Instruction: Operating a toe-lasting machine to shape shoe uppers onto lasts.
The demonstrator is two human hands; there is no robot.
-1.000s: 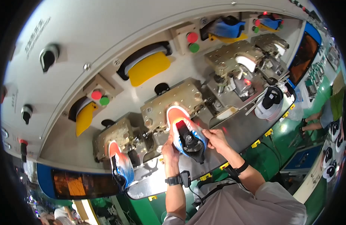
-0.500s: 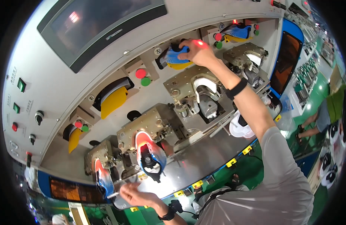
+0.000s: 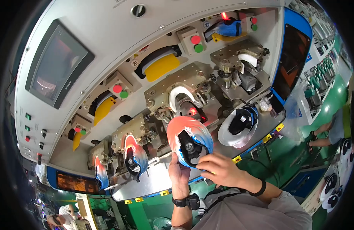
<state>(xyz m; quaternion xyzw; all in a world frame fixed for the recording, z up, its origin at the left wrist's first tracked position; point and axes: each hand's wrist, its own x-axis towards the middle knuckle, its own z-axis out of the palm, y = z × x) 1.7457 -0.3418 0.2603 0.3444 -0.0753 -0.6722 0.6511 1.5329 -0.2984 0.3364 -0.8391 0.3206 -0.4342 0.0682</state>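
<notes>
Both hands were on the orange, white and blue shoe upper (image 3: 189, 141), held just in front of the machine's middle clamp station (image 3: 179, 89). The left hand (image 3: 178, 173) cupped it from below, fingers closed on its lower edge, while the right hand (image 3: 219, 171) gripped the bottom rim next to it. Two more uppers like it (image 3: 134, 155) sat mounted at the stations further left, and a white and black one (image 3: 238, 124) lay off to the right on the metal shelf (image 3: 154, 183).

Bare hands; black watch (image 3: 186, 201) on the left wrist; black band (image 3: 260, 188) on the right; grey sleeves (image 3: 253, 212).
</notes>
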